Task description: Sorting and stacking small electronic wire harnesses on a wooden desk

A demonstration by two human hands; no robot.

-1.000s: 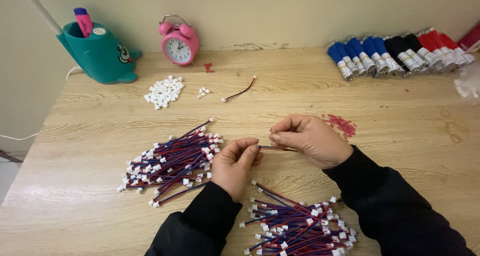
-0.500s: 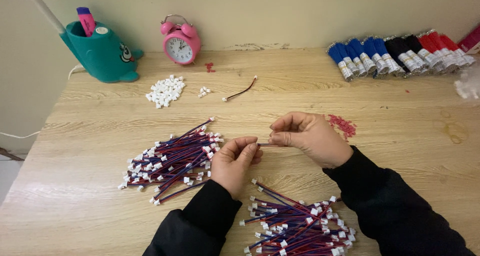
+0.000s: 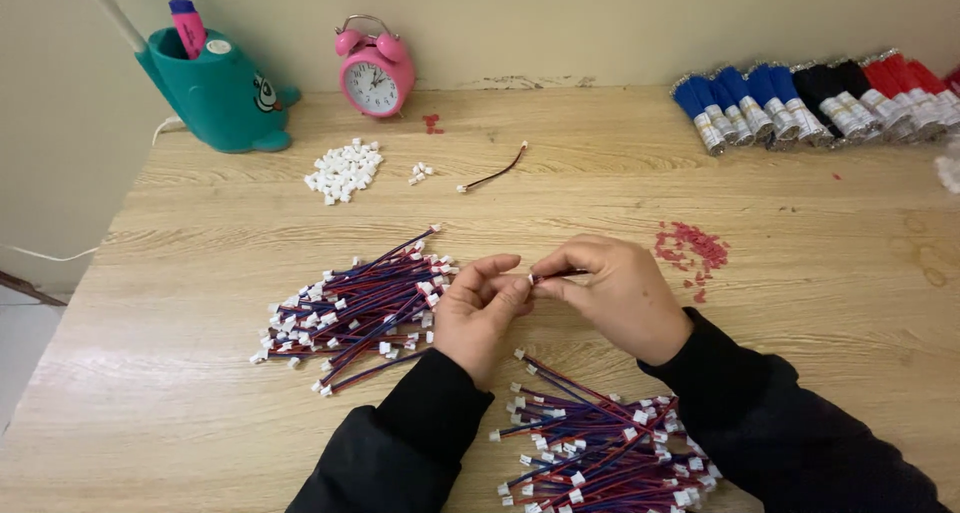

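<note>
We see little of the thin red-and-blue wire lead: only a short stretch shows between our 2 hands, and its small white tip is hard to make out. Our left hand pinches that tip, fingers closed on it; our right hand clamps the lead just beside it. A heap of red-and-blue leads with white connectors lies left of them on the pale wooden surface. A second such heap near us is partly covered by our black sleeves and cut off at the bottom edge.
</note>
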